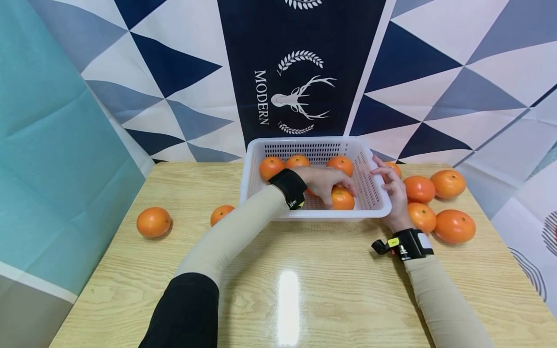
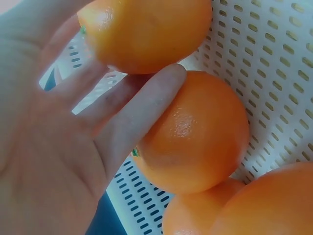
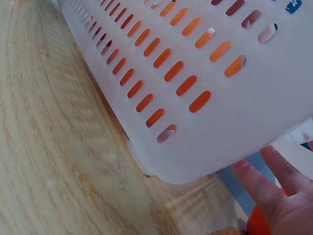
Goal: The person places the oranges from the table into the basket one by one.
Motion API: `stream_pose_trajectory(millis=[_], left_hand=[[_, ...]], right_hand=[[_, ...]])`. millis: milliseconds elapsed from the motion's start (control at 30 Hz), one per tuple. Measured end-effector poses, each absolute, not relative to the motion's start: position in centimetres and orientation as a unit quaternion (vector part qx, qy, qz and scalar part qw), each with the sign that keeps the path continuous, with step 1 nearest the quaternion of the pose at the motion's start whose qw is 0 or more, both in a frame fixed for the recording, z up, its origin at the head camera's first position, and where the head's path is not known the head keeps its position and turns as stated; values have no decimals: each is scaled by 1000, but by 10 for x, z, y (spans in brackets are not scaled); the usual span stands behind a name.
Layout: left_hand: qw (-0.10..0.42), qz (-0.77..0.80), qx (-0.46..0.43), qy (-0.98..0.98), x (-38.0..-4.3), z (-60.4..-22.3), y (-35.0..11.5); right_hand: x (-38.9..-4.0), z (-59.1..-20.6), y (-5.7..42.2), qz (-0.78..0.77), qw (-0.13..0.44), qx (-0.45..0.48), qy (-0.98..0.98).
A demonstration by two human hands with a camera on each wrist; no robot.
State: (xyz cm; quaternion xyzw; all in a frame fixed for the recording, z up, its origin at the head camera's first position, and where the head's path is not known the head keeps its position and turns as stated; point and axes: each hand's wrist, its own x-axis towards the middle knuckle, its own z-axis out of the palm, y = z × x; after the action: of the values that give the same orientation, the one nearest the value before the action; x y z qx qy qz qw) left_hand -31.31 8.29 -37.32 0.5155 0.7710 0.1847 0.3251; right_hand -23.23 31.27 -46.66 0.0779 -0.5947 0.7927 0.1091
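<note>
A white slotted plastic basket (image 1: 300, 215) stands at the back of the table with several oranges inside. My left hand (image 1: 326, 183) reaches down into its right part and grips an orange (image 1: 342, 199) between thumb and fingers. In the left wrist view that orange (image 2: 151, 34) is at the top, and one finger lies against another orange (image 2: 195, 132) below it. Outside the basket, my right hand (image 1: 393, 195) rests its fairly straight fingers on the right rim. Its fingertips (image 3: 244, 169) touch the basket edge in the right wrist view.
Several oranges (image 1: 454, 226) crowd the table right of the basket, close beside the right hand. Far left lies a single orange (image 1: 153, 222); another orange (image 1: 221, 213) is partly hidden by the left forearm. A patterned cloth (image 1: 191, 87) hangs behind the wooden table (image 1: 339, 280).
</note>
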Motion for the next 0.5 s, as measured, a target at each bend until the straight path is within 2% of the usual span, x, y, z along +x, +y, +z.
stream_pose_trajectory(millis=[267,500], left_hand=[[323,192,492,785,-314,-360,81],[266,182,484,813,-317,-335,68]], right_hand=[[-231,-466,312,796,107,78,-590],[-230,-466,312,795,107,80,-592]])
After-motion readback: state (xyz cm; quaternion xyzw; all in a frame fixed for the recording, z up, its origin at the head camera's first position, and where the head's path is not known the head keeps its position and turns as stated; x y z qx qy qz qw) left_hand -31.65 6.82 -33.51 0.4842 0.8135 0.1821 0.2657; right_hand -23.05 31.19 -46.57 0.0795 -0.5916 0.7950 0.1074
